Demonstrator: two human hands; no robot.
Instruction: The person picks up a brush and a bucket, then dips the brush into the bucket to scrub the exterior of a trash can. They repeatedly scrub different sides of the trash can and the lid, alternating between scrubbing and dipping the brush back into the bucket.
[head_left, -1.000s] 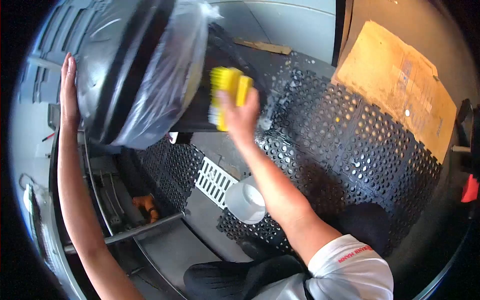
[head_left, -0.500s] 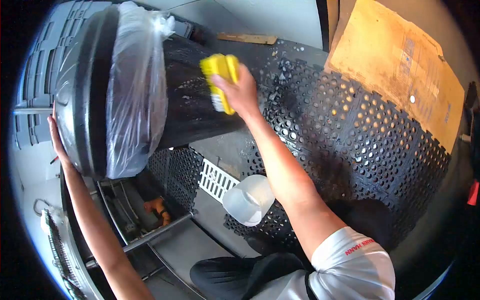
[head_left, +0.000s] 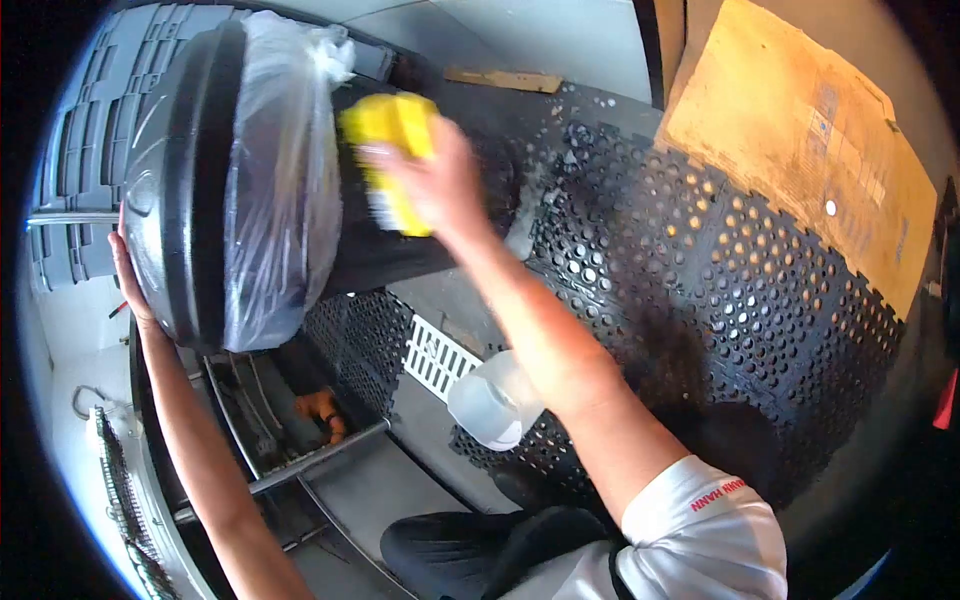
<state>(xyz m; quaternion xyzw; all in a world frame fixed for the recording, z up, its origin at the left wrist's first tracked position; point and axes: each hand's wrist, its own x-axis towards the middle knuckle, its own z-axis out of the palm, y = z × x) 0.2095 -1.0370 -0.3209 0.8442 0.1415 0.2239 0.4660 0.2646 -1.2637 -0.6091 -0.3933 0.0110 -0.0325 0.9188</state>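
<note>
A large black bin (head_left: 180, 190) lies on its side, with a clear plastic bag (head_left: 285, 190) bunched around it near its lidded end. My left hand (head_left: 130, 275) rests against the left side of that end, fingers extended. In my right hand (head_left: 440, 185), blurred by motion, is a yellow brush (head_left: 400, 130) with its bristles facing the bin's dark body, just right of the bag. Whether the bristles touch the surface cannot be made out.
Black perforated mats (head_left: 740, 290) cover much of the floor. A translucent container (head_left: 490, 405) stands beside a white grate (head_left: 435, 360). Flattened cardboard (head_left: 790, 130) lies at upper right, grey crates (head_left: 80, 170) stand at left, and a metal frame (head_left: 320, 460) is below.
My right hand and the yellow brush have moved left along the bin, closer to the plastic bag. My left hand stays against the bin's end. The view has shifted slightly.
</note>
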